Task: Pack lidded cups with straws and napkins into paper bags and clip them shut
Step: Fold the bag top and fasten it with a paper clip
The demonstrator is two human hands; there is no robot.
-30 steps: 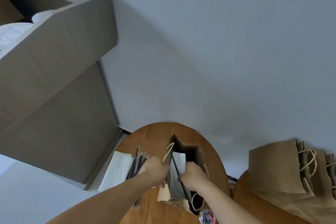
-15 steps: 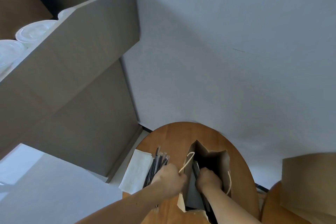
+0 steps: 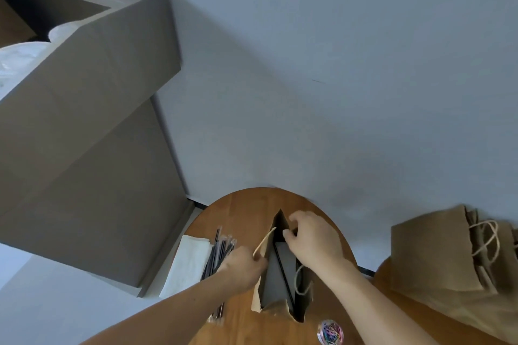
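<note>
Bag (image 3: 281, 222): upright on table (image 3: 246, 210), mouth open; straw (image 3: 283, 272) and napkin (image 3: 276, 274) inside.
Left hand (image 3: 242, 266): grips the left rim.
Right hand (image 3: 311, 235): pinches the far rim.
Tip: draw both rims together evenly, flatten, then fetch clips (image 3: 330, 332).

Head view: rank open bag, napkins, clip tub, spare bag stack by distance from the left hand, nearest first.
1. open bag: gripped by the left hand.
2. napkins: just to its left.
3. clip tub: right, at near edge.
4. spare bag stack: far right.
</note>
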